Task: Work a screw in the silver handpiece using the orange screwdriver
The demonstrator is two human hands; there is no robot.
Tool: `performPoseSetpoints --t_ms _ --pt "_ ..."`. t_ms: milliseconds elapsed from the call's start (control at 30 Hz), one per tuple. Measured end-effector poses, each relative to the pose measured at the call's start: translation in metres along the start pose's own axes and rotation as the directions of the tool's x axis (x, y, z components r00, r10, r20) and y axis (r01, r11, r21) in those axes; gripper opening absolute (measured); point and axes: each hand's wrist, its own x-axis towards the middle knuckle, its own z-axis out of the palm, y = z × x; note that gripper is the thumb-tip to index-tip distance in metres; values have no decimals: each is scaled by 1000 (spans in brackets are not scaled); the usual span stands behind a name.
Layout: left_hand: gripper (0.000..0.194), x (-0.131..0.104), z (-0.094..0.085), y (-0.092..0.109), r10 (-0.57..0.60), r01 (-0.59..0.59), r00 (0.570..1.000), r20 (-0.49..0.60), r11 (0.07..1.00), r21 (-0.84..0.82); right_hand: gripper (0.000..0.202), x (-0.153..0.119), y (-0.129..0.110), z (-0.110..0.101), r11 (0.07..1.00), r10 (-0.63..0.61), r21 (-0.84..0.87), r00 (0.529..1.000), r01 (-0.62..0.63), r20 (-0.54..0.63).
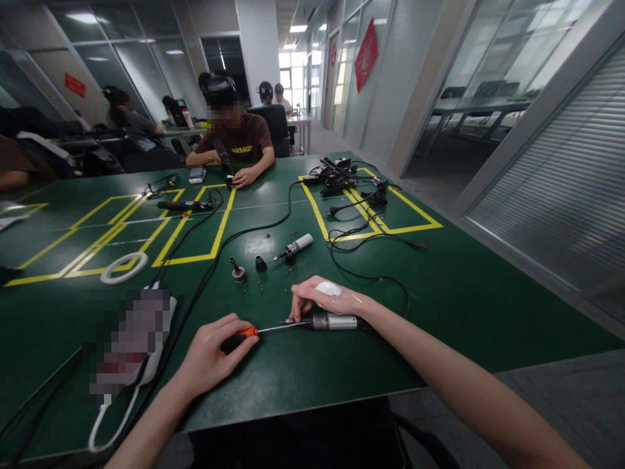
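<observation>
An orange and black screwdriver [248, 332] is gripped in my left hand [215, 352], its thin shaft pointing right over the green table. The shaft's tip reaches the narrow front end of a black and silver cylindrical tool [334, 322] lying on the table. My right hand [317, 296] is over that front end, with curled fingers at a small metal piece [289, 321]; whether they pinch it is hard to make out. A white patch covers part of the back of this hand.
Beyond my hands lie a silver cylinder [299, 244], a round metal part [238, 272], a black collar [260, 263] and tiny screws. A tape roll [124, 268], power strip [163, 339] and tangled cables [336, 174] are farther out. A person [239, 140] works across the table [469, 293].
</observation>
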Motion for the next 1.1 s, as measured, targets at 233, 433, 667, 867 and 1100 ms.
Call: performPoseSetpoints --t_ms 233,433,667,867,1100 --pt "24 1 -1 1 -6 6 1000 -6 1000 5 78 0 2 -1 1000 4 -20 1000 -4 -18" --pt "21 1 -1 1 1 -1 1000 -9 1000 -5 77 -3 -3 0 996 7 -85 999 -11 -45" --pt "22 2 -3 3 -5 5 1000 -3 1000 -16 78 -3 -6 1 996 3 -90 999 -7 -41" --pt "22 4 -4 6 25 -25 1000 -18 999 -22 78 -3 -7 2 997 -8 -83 999 4 -45" --pt "18 5 -4 7 56 -57 998 -32 998 -28 76 -5 -9 3 999 40 -28 999 -41 -27"
